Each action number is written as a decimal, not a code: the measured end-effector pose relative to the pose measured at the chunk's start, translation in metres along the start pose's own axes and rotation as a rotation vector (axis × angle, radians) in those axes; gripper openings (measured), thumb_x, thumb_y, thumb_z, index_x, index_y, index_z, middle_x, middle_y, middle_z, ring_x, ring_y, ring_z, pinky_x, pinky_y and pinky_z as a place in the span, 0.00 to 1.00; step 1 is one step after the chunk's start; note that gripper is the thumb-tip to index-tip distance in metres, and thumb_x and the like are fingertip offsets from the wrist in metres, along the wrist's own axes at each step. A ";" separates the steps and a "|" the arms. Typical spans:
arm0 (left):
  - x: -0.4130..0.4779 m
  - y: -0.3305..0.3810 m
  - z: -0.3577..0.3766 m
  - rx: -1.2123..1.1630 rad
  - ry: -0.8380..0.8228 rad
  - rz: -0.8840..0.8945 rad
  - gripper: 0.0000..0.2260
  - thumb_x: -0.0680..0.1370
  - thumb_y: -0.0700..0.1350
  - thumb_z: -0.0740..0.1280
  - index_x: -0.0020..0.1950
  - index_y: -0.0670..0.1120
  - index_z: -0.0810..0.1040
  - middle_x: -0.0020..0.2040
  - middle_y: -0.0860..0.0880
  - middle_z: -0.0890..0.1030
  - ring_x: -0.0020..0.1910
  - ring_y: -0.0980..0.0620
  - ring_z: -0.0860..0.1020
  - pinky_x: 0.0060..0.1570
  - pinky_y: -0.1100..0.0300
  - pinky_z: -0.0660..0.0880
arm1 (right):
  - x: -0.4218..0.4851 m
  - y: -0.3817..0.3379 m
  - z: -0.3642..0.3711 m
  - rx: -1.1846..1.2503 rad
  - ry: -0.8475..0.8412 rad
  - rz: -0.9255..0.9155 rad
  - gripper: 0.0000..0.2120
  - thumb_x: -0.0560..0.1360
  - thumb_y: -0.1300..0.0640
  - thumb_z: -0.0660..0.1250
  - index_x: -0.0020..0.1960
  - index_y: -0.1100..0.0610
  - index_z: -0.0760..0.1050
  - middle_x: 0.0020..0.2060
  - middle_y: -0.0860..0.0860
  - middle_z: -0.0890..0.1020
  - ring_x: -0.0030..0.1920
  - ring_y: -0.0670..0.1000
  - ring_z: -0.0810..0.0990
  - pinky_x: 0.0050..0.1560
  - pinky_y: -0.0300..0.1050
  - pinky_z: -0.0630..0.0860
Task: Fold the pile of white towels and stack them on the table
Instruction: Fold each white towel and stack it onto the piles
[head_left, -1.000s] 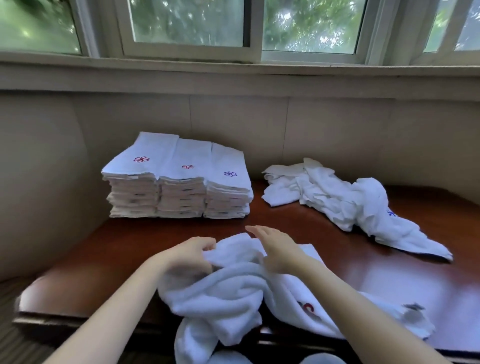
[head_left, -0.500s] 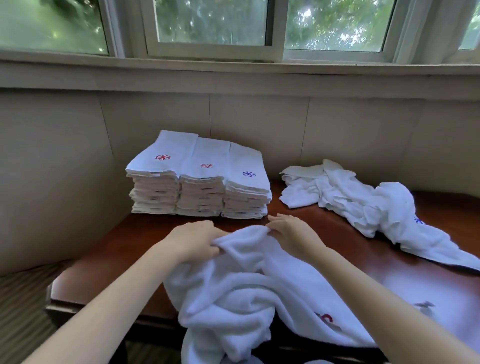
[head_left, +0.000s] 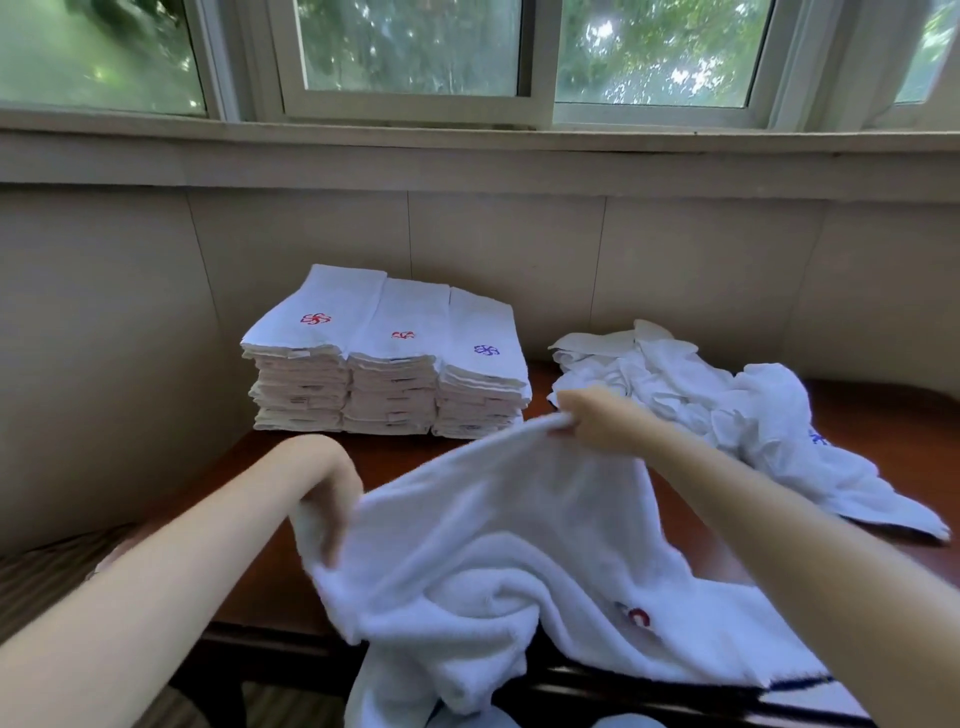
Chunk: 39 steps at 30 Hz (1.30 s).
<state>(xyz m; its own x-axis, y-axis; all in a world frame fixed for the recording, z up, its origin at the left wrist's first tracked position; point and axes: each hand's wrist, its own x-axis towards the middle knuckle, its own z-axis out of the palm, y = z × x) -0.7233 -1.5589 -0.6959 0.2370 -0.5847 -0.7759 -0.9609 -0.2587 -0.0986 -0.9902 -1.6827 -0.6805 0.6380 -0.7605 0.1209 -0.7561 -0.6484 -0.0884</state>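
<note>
A white towel (head_left: 498, 545) with a red emblem is lifted over the near edge of the dark wooden table (head_left: 260, 561), its lower part hanging off the front. My left hand (head_left: 327, 493) grips its left edge, fingers curled into the cloth. My right hand (head_left: 597, 421) pinches its upper edge, higher and further back. Three side-by-side stacks of folded white towels (head_left: 389, 364) stand at the back left of the table. A loose pile of unfolded white towels (head_left: 727, 415) lies at the back right.
A panelled wall and a window sill run close behind the table. Striped flooring (head_left: 47, 571) shows at the lower left, beyond the table's left edge.
My hands have drawn apart along the towel's edge: the right rose and went back, the left moved left and nearer. The bunched towel has opened out between them.
</note>
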 end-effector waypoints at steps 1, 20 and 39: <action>-0.004 -0.006 -0.008 0.068 0.122 -0.092 0.19 0.76 0.48 0.70 0.64 0.43 0.76 0.56 0.48 0.79 0.58 0.48 0.77 0.58 0.57 0.73 | 0.005 0.007 -0.016 -0.074 0.103 0.045 0.12 0.77 0.60 0.59 0.37 0.55 0.61 0.38 0.51 0.70 0.42 0.55 0.73 0.35 0.44 0.63; -0.093 -0.058 -0.035 0.062 0.539 -0.062 0.09 0.70 0.50 0.74 0.39 0.53 0.73 0.44 0.51 0.78 0.42 0.53 0.75 0.43 0.60 0.71 | -0.079 0.064 -0.104 0.214 -0.015 0.067 0.07 0.73 0.49 0.71 0.46 0.51 0.76 0.37 0.44 0.78 0.40 0.48 0.76 0.37 0.34 0.68; 0.074 0.006 0.102 -0.259 0.832 -0.032 0.08 0.81 0.51 0.53 0.48 0.51 0.68 0.50 0.48 0.72 0.51 0.47 0.72 0.48 0.55 0.72 | -0.114 0.025 0.087 -0.206 -0.398 0.472 0.17 0.79 0.52 0.55 0.64 0.56 0.73 0.63 0.54 0.75 0.61 0.57 0.76 0.53 0.46 0.72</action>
<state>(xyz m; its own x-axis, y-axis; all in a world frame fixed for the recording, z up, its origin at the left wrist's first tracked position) -0.7255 -1.5256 -0.8174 0.3878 -0.9199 -0.0577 -0.9132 -0.3919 0.1112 -1.0690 -1.6154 -0.7825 0.2054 -0.9425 -0.2638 -0.9557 -0.2512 0.1536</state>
